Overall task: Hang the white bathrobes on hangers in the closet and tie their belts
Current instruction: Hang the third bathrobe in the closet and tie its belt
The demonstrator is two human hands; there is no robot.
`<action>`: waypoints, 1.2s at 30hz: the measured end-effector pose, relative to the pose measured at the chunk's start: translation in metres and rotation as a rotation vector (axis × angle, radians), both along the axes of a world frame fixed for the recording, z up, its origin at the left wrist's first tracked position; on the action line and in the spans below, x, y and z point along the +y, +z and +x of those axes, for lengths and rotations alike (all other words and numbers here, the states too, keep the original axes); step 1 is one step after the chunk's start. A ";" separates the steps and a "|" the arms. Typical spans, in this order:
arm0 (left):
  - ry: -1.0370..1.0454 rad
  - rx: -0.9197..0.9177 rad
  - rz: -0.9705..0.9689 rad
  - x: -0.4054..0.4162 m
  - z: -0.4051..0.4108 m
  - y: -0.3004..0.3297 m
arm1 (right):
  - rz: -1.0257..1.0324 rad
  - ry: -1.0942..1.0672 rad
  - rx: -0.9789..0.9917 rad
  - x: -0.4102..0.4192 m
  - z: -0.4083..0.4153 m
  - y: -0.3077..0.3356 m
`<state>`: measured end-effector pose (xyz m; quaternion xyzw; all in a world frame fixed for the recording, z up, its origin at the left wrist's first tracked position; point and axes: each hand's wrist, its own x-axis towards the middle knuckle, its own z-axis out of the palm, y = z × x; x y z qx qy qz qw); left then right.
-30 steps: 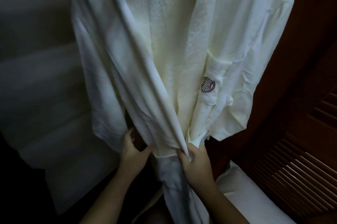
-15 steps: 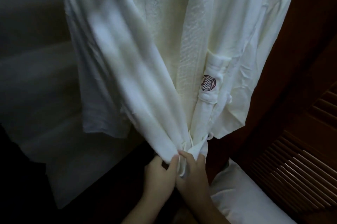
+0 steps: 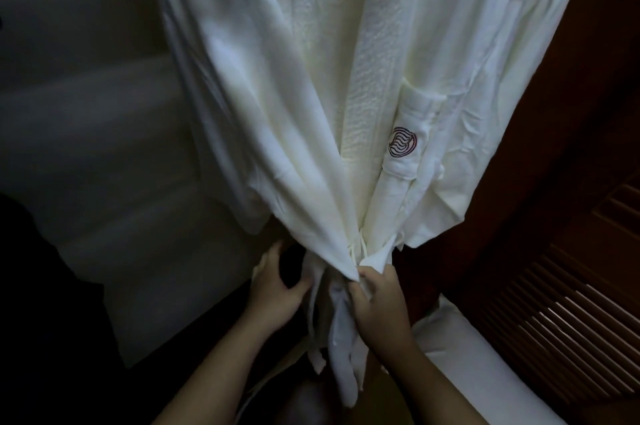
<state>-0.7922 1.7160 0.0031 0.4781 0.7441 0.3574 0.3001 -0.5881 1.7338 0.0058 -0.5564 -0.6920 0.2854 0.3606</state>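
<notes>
two bare forearms rise from the bottom edge toward the middle of the frame. right hand [image 3: 375,308], low and just right of centre, has its fingers curled and pinching the gathered front of the white bathrobe [image 3: 346,95] where the two panels bunch to a narrow waist. left hand [image 3: 277,289], just left of it, has its fingers loosely curved and a little spread around the left side of the bundle; whether it actually grips cloth i cannot tell. below the hands, soft crumpled strips of the belt [image 3: 341,348] dangle to a ragged point. behind, the robe fills the upper centre, hanging in long folds, with a nubby terry lining, a waffle-textured collar band and a round maroon wave logo [image 3: 402,142] on a folded patch. lower right holds a pale padded cushion [image 3: 485,379] and dark slatted wood [image 3: 575,314].
</notes>
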 end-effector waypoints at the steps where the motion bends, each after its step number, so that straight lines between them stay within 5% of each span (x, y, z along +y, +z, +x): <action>1: -0.078 -0.025 -0.002 0.008 -0.001 0.001 | -0.010 0.003 0.020 0.001 0.000 -0.001; 5: -0.213 -0.200 -0.001 0.013 0.005 0.005 | -0.048 -0.034 0.043 0.004 0.004 0.002; 11: -0.108 -0.453 -0.044 -0.039 0.025 -0.006 | -0.068 -0.056 0.031 0.001 0.005 0.002; 16: 0.001 -0.403 -0.097 -0.078 0.030 -0.037 | -0.058 -0.048 0.173 -0.008 0.006 0.004; 19: 0.129 -0.385 -0.075 -0.095 0.032 -0.049 | -0.277 -0.140 0.330 -0.022 0.018 0.007; 24: 0.207 -0.431 -0.108 -0.118 0.046 -0.056 | -0.578 -0.077 0.062 -0.028 0.064 -0.035; 36: 0.316 -0.341 -0.185 -0.187 0.123 -0.060 | -0.807 0.322 0.035 -0.102 0.127 -0.050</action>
